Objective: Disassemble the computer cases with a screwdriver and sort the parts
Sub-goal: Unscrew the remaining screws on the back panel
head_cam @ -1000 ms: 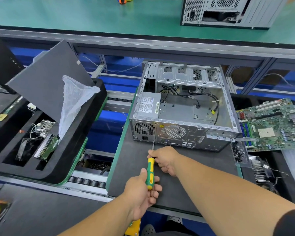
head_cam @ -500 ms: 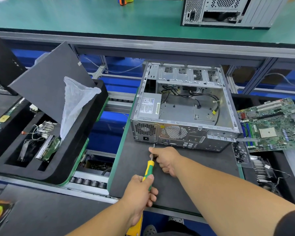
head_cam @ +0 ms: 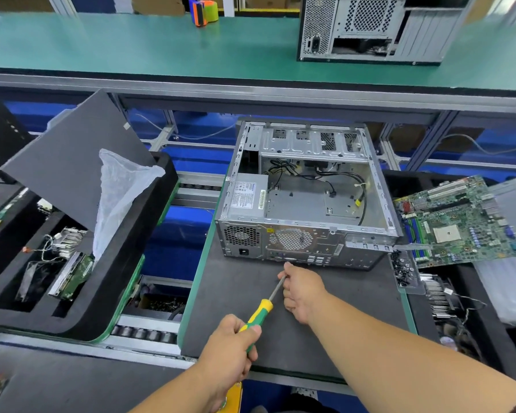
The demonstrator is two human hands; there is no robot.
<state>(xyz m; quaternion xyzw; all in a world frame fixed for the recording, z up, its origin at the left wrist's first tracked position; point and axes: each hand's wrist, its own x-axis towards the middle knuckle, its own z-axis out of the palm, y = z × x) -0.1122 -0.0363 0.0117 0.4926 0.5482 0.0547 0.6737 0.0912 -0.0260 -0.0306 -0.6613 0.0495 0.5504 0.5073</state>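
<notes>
An open silver computer case [head_cam: 307, 201] lies on its side on a dark foam mat [head_cam: 227, 296], with its power supply [head_cam: 245, 195] and loose black cables inside. My left hand [head_cam: 230, 341] grips the yellow-green handle of a screwdriver [head_cam: 258, 312]. My right hand [head_cam: 304, 289] pinches the metal shaft near its tip, just in front of the case's rear panel. The tip itself is hidden by my fingers.
A removed motherboard [head_cam: 459, 222] lies right of the case, beside a small tray of screws [head_cam: 404, 269]. At left, a black foam bin [head_cam: 72, 281] holds parts and a plastic bag. A second case [head_cam: 379, 28] stands on the green bench behind.
The screwdriver has pulled back from the case's rear panel and tilted to the right. Both hands moved with it, toward me.
</notes>
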